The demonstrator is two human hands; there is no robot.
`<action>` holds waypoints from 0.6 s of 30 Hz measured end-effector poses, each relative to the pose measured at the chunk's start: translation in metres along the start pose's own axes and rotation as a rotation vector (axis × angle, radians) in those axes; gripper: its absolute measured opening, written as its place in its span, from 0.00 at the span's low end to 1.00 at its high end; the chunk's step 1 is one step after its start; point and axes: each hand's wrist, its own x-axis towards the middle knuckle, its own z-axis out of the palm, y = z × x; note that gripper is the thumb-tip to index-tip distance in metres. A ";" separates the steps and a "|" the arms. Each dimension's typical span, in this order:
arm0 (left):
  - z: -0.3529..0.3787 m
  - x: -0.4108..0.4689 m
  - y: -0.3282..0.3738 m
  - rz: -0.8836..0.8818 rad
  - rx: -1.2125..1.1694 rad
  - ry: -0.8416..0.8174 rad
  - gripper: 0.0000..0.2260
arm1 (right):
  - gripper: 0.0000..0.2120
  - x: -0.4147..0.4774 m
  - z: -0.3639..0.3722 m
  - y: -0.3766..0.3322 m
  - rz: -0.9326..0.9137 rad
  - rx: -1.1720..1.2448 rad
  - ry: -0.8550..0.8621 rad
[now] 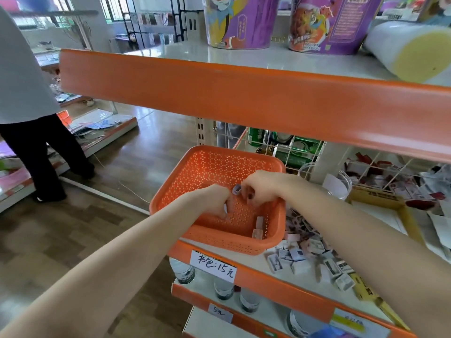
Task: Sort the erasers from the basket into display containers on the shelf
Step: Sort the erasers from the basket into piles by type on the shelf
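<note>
An orange perforated basket (195, 172) sits on the left end of the middle shelf. Both my hands are inside it. My right hand (261, 189) pinches a small purple-grey eraser (236, 189) between its fingertips. My left hand (214, 200) is curled over the basket floor and holds a small pale eraser (225, 209) edge-on. Two pinkish erasers (258, 228) lie in the basket's near right corner. To the right of the basket, a heap of white boxed erasers (307, 259) lies loose on the shelf, inside a shallow cardboard display tray (400, 211).
An orange shelf lip (244, 98) hangs right above the basket. A clear plastic cup (339, 186) stands behind my right arm, next to wire racks with green cans (292, 147). A person in black trousers (36, 152) stands in the aisle at left. Bottles fill the shelf below.
</note>
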 end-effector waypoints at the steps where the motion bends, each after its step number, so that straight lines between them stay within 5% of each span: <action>1: -0.002 -0.001 -0.001 -0.011 0.000 0.013 0.11 | 0.14 0.001 -0.004 0.002 -0.024 0.102 0.054; 6: -0.014 -0.011 -0.009 -0.055 -0.046 0.130 0.13 | 0.14 0.022 -0.007 0.005 -0.068 0.128 0.233; 18: -0.010 -0.031 -0.039 -0.096 -0.082 0.229 0.13 | 0.18 0.041 0.004 -0.005 -0.035 0.096 0.062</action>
